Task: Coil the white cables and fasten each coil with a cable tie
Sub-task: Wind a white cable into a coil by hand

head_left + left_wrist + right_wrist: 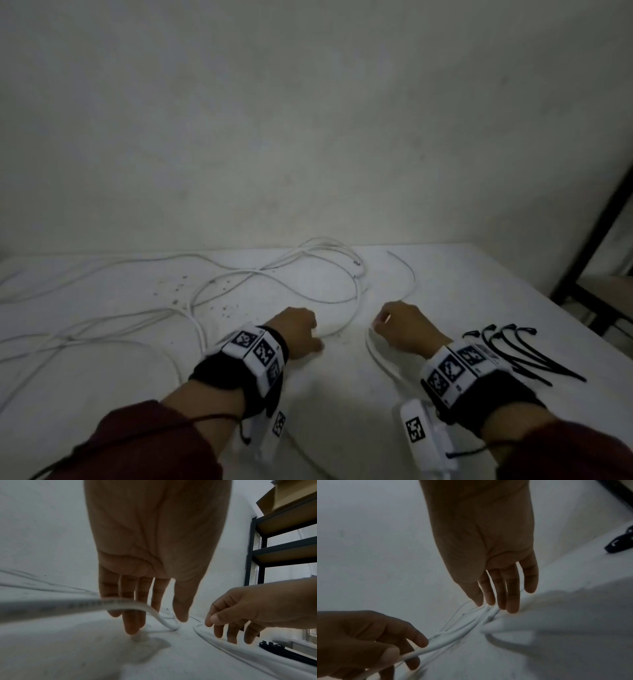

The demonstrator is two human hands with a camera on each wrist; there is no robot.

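Long white cables [274, 274] sprawl loose and uncoiled over the white table [462, 274]. My left hand [298, 330] is low over the table's middle and pinches one cable [453, 635] between thumb and fingers; that cable runs across its fingers [130, 615] in the left wrist view. My right hand [399, 325] is just to its right, fingers nearly straight [511, 601], tips touching a cable strand [202, 631] on the table. Several black cable ties [520, 353] lie to the right of my right wrist.
A pale wall rises straight behind the table. A black metal shelf rack [283, 555] stands off the table's right edge. Dark specks mark the tabletop left of centre. The cable tangle fills the left half and the back.
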